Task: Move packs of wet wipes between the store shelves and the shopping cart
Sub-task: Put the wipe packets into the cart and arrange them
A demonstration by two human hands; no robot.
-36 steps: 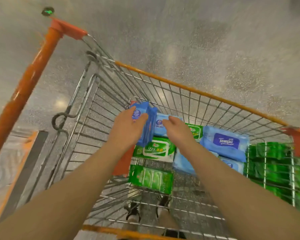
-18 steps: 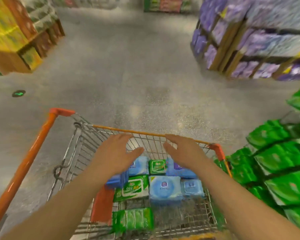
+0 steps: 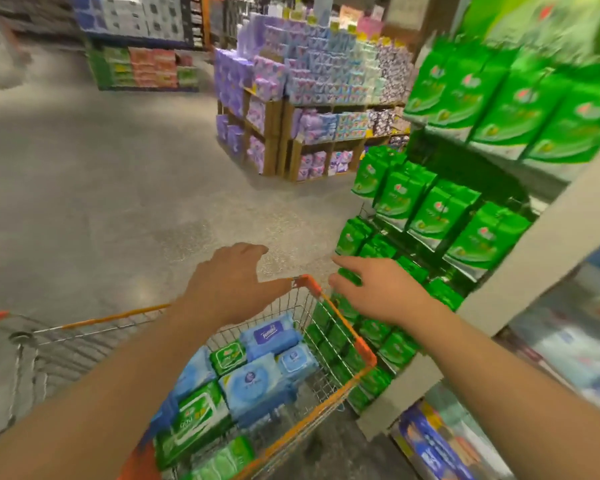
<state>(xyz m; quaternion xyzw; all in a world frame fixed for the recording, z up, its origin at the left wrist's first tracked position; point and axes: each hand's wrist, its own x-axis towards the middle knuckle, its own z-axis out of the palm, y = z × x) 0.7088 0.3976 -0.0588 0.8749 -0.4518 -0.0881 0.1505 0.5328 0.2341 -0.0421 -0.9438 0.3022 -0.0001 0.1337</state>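
Left hand (image 3: 232,285) at centre frame, above the shopping cart (image 3: 340,320), fingers (image 3: 253,249) relaxed and a little apart, thumb out to the right, holding nothing. Right hand (image 3: 378,292) just right of it, over the cart's far right corner, fingers spread apart and empty, pointing left, with green packs behind them.

In the cart, lower centre of the frame: wet wipe packs lying flat and packed close together. A blue pack with a dark label (image 3: 271,336) at the far end; a small green pack (image 3: 227,356) touching its left side; a pale blue pack with a round lid (image 3: 257,382) in the middle; a smaller blue pack (image 3: 297,363) to its right; a large green pack (image 3: 196,415) toward the lower left; another green pack (image 3: 222,460) at the bottom edge, blurred.

Right half of the frame: store shelves (image 3: 520,271) in pale grey, loaded with upright green packs (image 3: 437,213) in rows, the lowest rows just beside the cart's right wall. Blue-printed packs (image 3: 430,445) low on the shelf at lower right, blurred.

Upper centre: a wooden display stand (image 3: 274,140) stacked with purple and pastel packages, well apart from the cart. Grey speckled floor (image 3: 101,202) across the left.
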